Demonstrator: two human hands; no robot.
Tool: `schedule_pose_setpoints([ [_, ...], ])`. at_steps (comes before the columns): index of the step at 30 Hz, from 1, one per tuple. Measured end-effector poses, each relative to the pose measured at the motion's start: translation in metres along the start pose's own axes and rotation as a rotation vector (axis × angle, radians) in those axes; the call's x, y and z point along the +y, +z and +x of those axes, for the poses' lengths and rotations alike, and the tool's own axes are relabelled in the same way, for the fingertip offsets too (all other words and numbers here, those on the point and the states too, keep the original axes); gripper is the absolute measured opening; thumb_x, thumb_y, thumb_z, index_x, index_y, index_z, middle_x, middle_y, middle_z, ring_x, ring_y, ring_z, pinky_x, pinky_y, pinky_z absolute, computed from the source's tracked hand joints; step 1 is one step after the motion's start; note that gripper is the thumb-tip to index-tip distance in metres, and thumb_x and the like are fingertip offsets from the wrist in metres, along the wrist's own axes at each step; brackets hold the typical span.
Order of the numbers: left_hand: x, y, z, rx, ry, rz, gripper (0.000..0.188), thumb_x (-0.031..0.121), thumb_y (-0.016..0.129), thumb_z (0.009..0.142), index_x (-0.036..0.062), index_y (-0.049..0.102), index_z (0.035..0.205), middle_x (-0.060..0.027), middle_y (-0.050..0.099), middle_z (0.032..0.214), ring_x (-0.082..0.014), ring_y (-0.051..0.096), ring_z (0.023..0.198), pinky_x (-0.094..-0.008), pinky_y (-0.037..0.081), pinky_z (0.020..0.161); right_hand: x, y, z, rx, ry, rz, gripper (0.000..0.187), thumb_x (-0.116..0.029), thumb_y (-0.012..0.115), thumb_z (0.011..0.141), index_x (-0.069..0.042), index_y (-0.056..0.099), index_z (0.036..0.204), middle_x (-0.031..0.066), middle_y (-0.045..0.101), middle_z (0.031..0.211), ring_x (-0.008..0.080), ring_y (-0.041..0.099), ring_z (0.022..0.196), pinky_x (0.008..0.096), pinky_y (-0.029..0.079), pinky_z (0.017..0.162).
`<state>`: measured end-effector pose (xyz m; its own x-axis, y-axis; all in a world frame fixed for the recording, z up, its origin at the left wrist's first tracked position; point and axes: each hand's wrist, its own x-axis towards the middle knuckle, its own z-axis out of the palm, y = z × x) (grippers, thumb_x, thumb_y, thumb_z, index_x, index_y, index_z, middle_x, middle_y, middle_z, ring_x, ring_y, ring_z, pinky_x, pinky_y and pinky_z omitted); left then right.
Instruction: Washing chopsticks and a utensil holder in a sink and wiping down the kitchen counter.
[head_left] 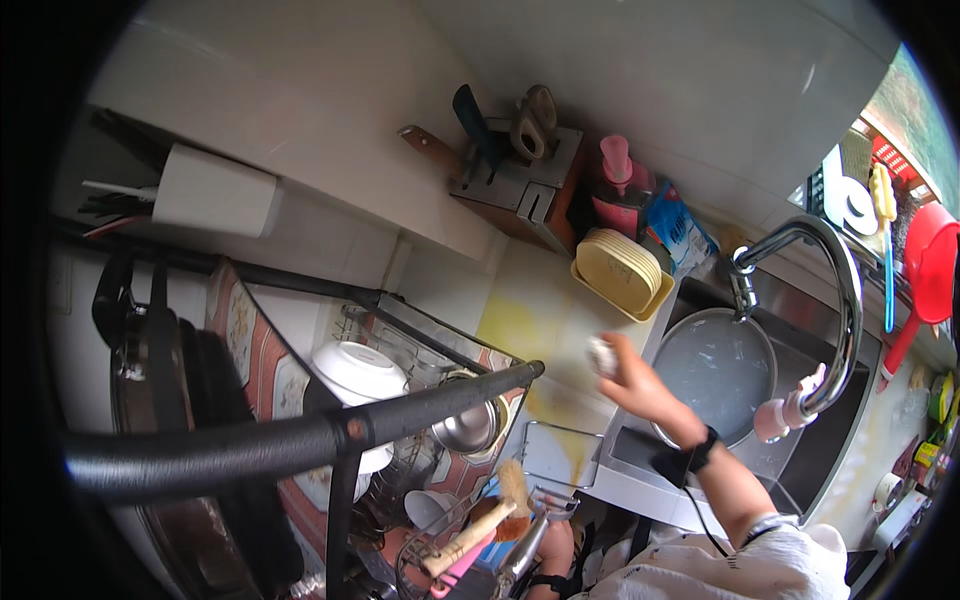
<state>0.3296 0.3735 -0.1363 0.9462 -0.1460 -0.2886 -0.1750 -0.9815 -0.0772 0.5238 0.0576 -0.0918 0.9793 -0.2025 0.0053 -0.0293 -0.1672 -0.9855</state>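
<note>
My right hand point(640, 385) reaches over the counter just left of the sink. Its fingers are closed round a small whitish crumpled thing point(602, 356), whose kind I cannot make out. Beside the wrist, a round grey basin point(773, 385) with cloudy liquid sits in the sink. My left hand point(556, 548) is low in the picture, by the utensils at the rack's corner. A peeler-like metal tool point(553, 502) and a wooden-handled brush point(475, 540) partly cover it, so its fingers are hidden.
A black-barred dish rack point(430, 400) with white bowls point(358, 370) fills the left. Behind the counter stand a knife block point(525, 185), a pink pump bottle point(618, 195) and stacked yellow trays point(620, 268). A curved faucet point(845, 270) arches over the sink point(835, 430). A red ladle point(925, 270) lies far right.
</note>
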Motion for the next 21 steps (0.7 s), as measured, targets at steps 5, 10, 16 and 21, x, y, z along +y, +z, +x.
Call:
schedule_pose_setpoints([
  [5, -0.016, 0.034, -0.009, 0.158, 0.146, 0.109, 0.048, 0.029, 0.069, 0.081, 0.0064, 0.06, 0.122, -0.0147, 0.056, 0.131, -0.033, 0.059, 0.112, -0.0512, 0.043, 0.095, -0.036, 0.078, 0.143, -0.221, -0.067, -0.196, 0.056, -0.012, 0.059, 0.078, 0.007, 0.036, 0.125, 0.0317, 0.057, 0.11, 0.0437, 0.058, 0.104, 0.0462, 0.048, 0.086],
  [10, -0.02, 0.033, -0.009, 0.08, 0.093, -0.075, 0.05, 0.027, 0.071, 0.08, 0.0028, 0.059, 0.122, -0.017, 0.056, 0.13, -0.0355, 0.058, 0.113, -0.0509, 0.042, 0.097, -0.002, 0.149, 0.242, -0.352, -0.251, -0.402, 0.051, -0.013, 0.063, 0.078, 0.0, 0.043, 0.124, 0.0248, 0.058, 0.108, 0.0417, 0.059, 0.1, 0.0471, 0.05, 0.082],
  [16, -0.033, 0.037, -0.016, 0.151, 0.129, -0.089, 0.051, 0.025, 0.071, 0.079, 0.0011, 0.059, 0.122, -0.0189, 0.056, 0.129, -0.0366, 0.057, 0.113, -0.0502, 0.042, 0.098, 0.056, 0.199, 0.276, -0.515, -0.605, -0.341, 0.022, -0.016, 0.06, 0.077, -0.008, 0.065, 0.097, 0.0196, 0.063, 0.1, 0.0372, 0.061, 0.098, 0.0451, 0.051, 0.082],
  [21, -0.04, 0.053, -0.024, 0.191, 0.155, -0.102, 0.051, 0.024, 0.071, 0.079, -0.0003, 0.058, 0.123, -0.0205, 0.056, 0.129, -0.0375, 0.057, 0.113, -0.0496, 0.041, 0.099, 0.057, 0.195, 0.254, -0.593, -0.751, -0.657, 0.015, -0.015, 0.061, 0.076, -0.012, 0.071, 0.087, 0.0161, 0.067, 0.085, 0.0369, 0.065, 0.086, 0.0456, 0.053, 0.074],
])
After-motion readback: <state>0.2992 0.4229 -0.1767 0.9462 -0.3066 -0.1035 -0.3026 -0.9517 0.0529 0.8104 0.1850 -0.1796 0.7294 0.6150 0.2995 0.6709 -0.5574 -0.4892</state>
